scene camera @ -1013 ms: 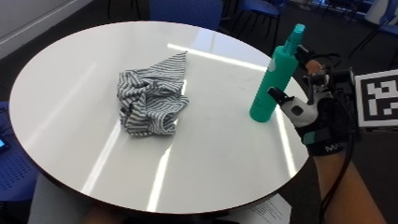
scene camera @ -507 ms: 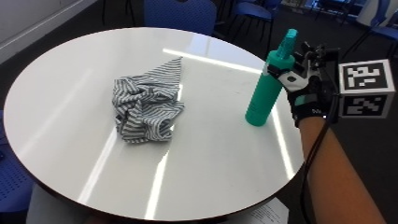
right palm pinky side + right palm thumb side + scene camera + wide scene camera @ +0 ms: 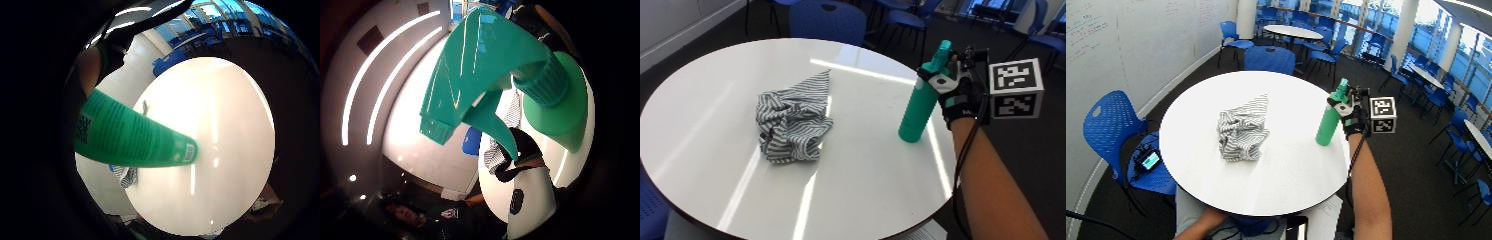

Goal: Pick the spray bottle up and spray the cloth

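The gloved right hand (image 3: 958, 95) is closed around the neck of the green spray bottle (image 3: 922, 98), which stands upright near the right edge of the round table (image 3: 859, 190). The bottle seems not yet lifted. The striped cloth (image 3: 792, 120) lies crumpled near the middle, unsprayed as far as I can judge.

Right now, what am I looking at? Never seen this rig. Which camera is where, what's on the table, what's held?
No robot: a person's gloved right hand works at a round white table. Two pictures look down from outside, one of them wider. The two round pictures come from cameras on the palm, so the bottle fills them. On the table lie a crumpled striped cloth and the green spray bottle, standing upright. The hand is at the bottle's neck, fingers curled round it; it has not been lifted.
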Available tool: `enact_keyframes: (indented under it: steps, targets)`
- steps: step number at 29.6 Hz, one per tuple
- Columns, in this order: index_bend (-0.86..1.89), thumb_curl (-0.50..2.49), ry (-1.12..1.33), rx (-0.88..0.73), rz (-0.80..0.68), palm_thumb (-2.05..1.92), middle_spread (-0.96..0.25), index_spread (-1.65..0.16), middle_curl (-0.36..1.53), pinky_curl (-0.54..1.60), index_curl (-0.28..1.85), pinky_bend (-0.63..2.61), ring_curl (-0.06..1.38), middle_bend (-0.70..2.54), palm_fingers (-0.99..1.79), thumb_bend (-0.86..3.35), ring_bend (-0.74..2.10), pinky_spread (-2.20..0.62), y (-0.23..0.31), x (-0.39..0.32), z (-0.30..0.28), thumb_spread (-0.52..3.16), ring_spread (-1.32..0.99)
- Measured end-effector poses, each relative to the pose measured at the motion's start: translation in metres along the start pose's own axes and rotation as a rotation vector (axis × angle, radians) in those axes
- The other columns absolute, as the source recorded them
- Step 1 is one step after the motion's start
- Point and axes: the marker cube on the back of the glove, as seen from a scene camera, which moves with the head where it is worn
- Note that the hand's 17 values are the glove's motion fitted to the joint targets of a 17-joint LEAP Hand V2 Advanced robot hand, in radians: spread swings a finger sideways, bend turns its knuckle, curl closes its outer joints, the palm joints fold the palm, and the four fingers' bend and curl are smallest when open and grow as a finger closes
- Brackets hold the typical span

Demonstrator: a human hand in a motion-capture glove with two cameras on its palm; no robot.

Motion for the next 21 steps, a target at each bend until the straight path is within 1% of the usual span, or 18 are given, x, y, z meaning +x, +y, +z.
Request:
enact_keyframes:
  steps: [6,7,15,17,18,21]
  targets:
    - [0.13,0.35,0.015,0.016,-0.02,0.84,-0.19,-0.39,0.38,0.3,0.21,0.22,0.35,0.37,0.8,-0.03,0.53,0.1,-0.006,-0.002,0.002,0.88,-0.18]
    - [0.14,0.35,0.015,0.018,-0.023,0.84,-0.2,-0.39,0.38,0.3,0.21,0.22,0.36,0.36,0.86,-0.03,0.56,0.08,-0.007,-0.002,0.002,0.88,-0.19]
    - [0.25,0.34,-0.022,0.01,-0.025,0.79,-0.22,-0.36,0.4,0.27,0.3,0.13,0.36,0.36,1.05,-0.04,0.49,0.03,-0.016,-0.007,0.001,0.88,-0.2]
    - [0.29,0.34,-0.041,-0.006,-0.021,0.78,-0.23,-0.35,0.42,0.26,0.33,0.1,0.37,0.39,1.1,-0.04,0.48,0.01,-0.02,-0.008,0.0,0.89,-0.21]
    - [0.28,0.34,-0.051,-0.021,-0.022,0.78,-0.23,-0.34,0.43,0.26,0.33,0.11,0.39,0.41,1.16,-0.03,0.52,0.0,-0.022,-0.009,0.001,0.91,-0.21]
    - [0.3,0.34,-0.084,-0.07,-0.029,0.77,-0.23,-0.33,0.45,0.26,0.36,0.12,0.4,0.43,1.18,-0.03,0.53,-0.02,-0.027,-0.011,0.004,0.94,-0.21]
